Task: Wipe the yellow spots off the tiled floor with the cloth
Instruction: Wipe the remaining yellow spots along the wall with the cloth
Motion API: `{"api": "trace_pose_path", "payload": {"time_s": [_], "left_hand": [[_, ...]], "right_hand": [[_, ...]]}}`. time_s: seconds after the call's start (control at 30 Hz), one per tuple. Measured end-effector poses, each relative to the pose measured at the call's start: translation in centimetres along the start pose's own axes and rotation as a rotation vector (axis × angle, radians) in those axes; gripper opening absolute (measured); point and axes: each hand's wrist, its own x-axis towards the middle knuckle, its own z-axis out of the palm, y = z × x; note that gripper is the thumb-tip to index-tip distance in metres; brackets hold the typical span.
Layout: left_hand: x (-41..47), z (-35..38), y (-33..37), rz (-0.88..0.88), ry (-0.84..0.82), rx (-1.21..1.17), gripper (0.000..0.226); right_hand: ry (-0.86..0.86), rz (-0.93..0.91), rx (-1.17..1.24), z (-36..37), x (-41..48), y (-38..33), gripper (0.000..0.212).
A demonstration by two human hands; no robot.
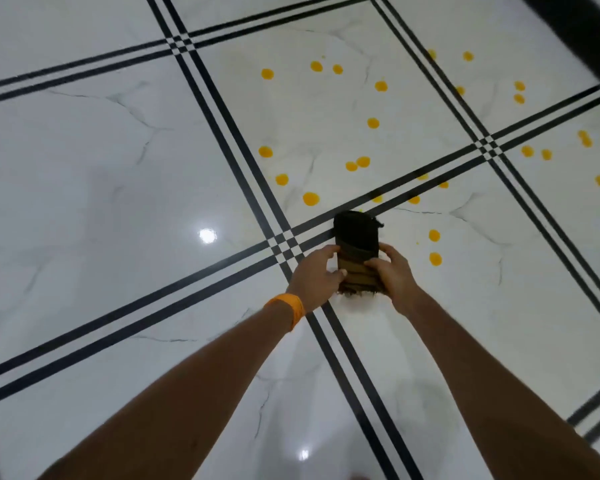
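Head view: both hands out front, holding a folded cloth between them, above the floor. Left hand has its grip closed on the cloth's left edge, thumb over the tan part. Right hand has its grip closed on the right edge, fingers curled over the top. The cloth is dark at the far end, tan with a frayed edge at the near end. Whether the far end touches the tile I can't tell.

Yellow spots are untouched, scattered across the tile beyond the cloth and onto the tiles to the right. Two sit just right of the right hand; some lie on the black lines.

Step, as I read it: getting the cloth ready, wiping not started.

Doing it well:
- Keep the cloth folded into a flat pad and press it down evenly.
- Start with the nearest spots and work outward, so nothing clean gets crossed again.
- Pull each spot inward, don't smear sideways.
- Refold to a clean face once it loads up.
- Go along the black lines, as residue may hide there.

Orange wristband on the left wrist, clear of the work.
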Motion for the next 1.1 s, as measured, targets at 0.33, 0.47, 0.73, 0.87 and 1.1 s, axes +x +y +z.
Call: {"api": "trace_pose_path", "payload": {"time_s": [0.33,0.47,0.73,0.87,1.1], "left_hand": [[7.2,-7.8,-9.3,0.3,0.479,0.697,0.044],[11.0,-10.0,-12.6,0.316,0.407,0.821,0.057],[13.3,-13.2,-15.1,0.3,0.476,0.868,0.07],[13.6,-13.1,-15.3,0.289,0.467,0.904,0.069],[13.9,-13.2,-15.7,0.317,0.448,0.904,0.067]], "right_hand": [[0.282,-0.789,-0.915,6.3,5.6,4.8,0.055],[0.379,-0.728,-0.998,7.1,8.4,6.1,0.061],[0.263,-0.83,-1.028,11.4,4.8,6.2,0.069],[0.395,-0.714,-0.993,7.3,9.5,4.3,0.072],[0.36,-0.764,-1.016,15.0,7.0,2.4,0.073]]}}
